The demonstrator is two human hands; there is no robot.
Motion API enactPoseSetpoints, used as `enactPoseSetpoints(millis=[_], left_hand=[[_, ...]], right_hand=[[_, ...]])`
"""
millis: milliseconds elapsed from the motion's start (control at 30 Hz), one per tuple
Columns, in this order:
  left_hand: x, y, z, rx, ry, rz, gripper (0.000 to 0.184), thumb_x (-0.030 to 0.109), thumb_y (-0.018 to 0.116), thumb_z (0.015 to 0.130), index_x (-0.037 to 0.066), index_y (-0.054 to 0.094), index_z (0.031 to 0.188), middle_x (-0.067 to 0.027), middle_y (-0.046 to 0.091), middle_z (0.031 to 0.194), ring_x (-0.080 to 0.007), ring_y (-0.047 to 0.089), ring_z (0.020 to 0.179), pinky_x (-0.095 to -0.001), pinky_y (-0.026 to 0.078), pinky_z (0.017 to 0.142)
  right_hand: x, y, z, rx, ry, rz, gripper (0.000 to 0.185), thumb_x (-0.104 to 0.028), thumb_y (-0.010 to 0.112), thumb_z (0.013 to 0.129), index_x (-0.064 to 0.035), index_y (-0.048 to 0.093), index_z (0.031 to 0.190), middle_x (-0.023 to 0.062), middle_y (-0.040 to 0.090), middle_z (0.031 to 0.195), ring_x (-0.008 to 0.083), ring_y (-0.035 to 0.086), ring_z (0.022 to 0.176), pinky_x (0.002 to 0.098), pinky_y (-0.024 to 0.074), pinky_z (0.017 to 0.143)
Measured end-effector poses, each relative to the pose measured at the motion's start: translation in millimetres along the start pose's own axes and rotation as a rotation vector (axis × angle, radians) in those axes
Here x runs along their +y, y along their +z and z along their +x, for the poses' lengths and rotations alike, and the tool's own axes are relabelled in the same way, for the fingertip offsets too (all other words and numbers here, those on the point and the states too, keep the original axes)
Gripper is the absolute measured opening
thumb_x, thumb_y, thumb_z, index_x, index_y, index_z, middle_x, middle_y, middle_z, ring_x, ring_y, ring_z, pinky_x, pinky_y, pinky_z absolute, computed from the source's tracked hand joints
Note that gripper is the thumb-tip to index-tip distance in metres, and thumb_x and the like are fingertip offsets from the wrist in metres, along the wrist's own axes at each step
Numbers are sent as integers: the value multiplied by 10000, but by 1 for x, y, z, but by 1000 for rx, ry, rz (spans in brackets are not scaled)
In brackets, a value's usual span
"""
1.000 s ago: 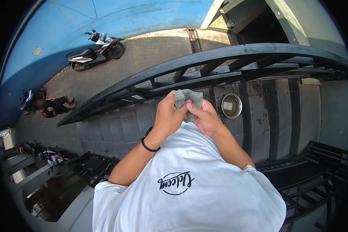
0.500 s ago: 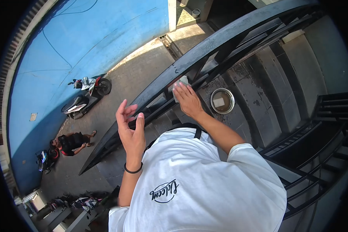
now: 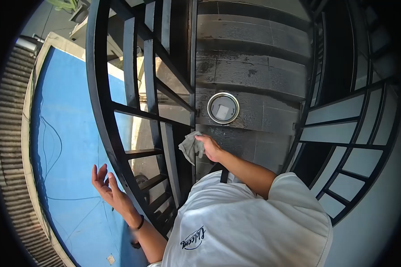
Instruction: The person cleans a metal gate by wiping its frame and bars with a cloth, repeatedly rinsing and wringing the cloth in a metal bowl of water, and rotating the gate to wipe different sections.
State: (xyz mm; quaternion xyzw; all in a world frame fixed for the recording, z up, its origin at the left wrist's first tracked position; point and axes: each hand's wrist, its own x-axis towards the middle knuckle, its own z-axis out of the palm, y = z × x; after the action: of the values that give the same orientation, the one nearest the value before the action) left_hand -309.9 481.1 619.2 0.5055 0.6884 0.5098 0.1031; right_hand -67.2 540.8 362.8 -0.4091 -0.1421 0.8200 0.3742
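A grey cloth hangs from my right hand, its fingers closed on one edge. It is beside the black metal railing, at the left side of the stairs. My left hand is raised on the outer side of the railing, fingers apart and loosely bent, with nothing in it. On a step ahead of my right hand stands a round metal basin. It holds water and a pale rectangular thing whose kind I cannot make out.
Dark tiled steps, wet in patches, run away from me. A second black railing borders them on the right. Past the left railing are a blue wall and a corrugated roof. A green plant is at the top left.
My view has turned toward the stairs. My right hand has come off the railing's bars and now holds the cloth hanging beside them. My left hand remains raised and empty.
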Motion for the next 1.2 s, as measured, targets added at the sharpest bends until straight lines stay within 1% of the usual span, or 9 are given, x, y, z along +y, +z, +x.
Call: enactPoseSetpoints(millis=[167,333,433,500,800,867,967,1100,1200], left_hand=[[65,52,54,9,323,208,532,307,616,971,65,480,1425,-151,540,1405,-275,476,1298,-418,288,1110],[93,94,95,-117,160,-190,776,393,657,943,-37,313,1490,-192,360,1513,-272,447,1324,-367,355,1109],[56,107,141,-119,115,221,962,549,722,839,-60,340,1477,-239,541,1355,-317,560,1216,-359,408,1061],[52,109,149,-304,231,266,914,660,684,806,-75,530,1326,-226,657,1211,-326,638,1081,-394,470,951],[34,117,166,-242,268,389,866,734,592,819,4,600,1284,-188,705,1095,-370,645,1025,-421,473,916],[37,118,165,-250,255,379,857,726,593,825,3,600,1285,-190,705,1094,-370,645,1025,-418,473,914],[38,115,165,-231,249,382,841,718,597,832,-2,612,1267,-189,704,1093,-373,643,1016,-417,474,908],[42,111,162,-179,225,474,841,716,614,832,-16,627,1246,-171,702,1134,-329,645,1048,-391,464,922],[30,111,164,-258,115,84,828,539,652,911,-122,461,1371,-189,665,1242,-256,624,1145,-345,454,987]], right_hand=[[-100,-40,-67,92,-394,518,427,-384,526,992,-90,569,1298,64,666,1185,202,638,1056,426,509,881],[-155,-88,-208,280,-1017,567,439,-347,577,980,-65,546,1315,92,627,1278,245,595,1204,469,446,1016],[-137,-92,-318,568,-1291,533,421,-330,586,981,-59,549,1301,100,624,1282,257,592,1210,471,446,1015],[-106,-82,-385,800,-1395,494,411,-321,587,983,-59,549,1297,96,623,1278,253,600,1189,466,448,1009],[9,-51,-547,1626,-1733,549,380,-314,547,1009,-29,565,1259,94,635,1221,227,598,1148,418,454,984],[3,-59,-555,1904,-1771,290,354,-294,530,1019,-5,592,1214,110,646,1170,220,614,1104,405,469,967],[-26,-75,-539,1922,-1801,136,383,-299,540,1021,15,561,1238,126,639,1182,229,634,1080,427,486,985],[-91,-106,-487,1474,-1835,448,398,-266,488,1042,41,505,1295,158,592,1246,289,612,1133,520,531,951],[-137,-133,-466,1405,-1837,418,409,-258,468,1048,59,494,1304,161,582,1261,293,603,1146,525,538,934]])
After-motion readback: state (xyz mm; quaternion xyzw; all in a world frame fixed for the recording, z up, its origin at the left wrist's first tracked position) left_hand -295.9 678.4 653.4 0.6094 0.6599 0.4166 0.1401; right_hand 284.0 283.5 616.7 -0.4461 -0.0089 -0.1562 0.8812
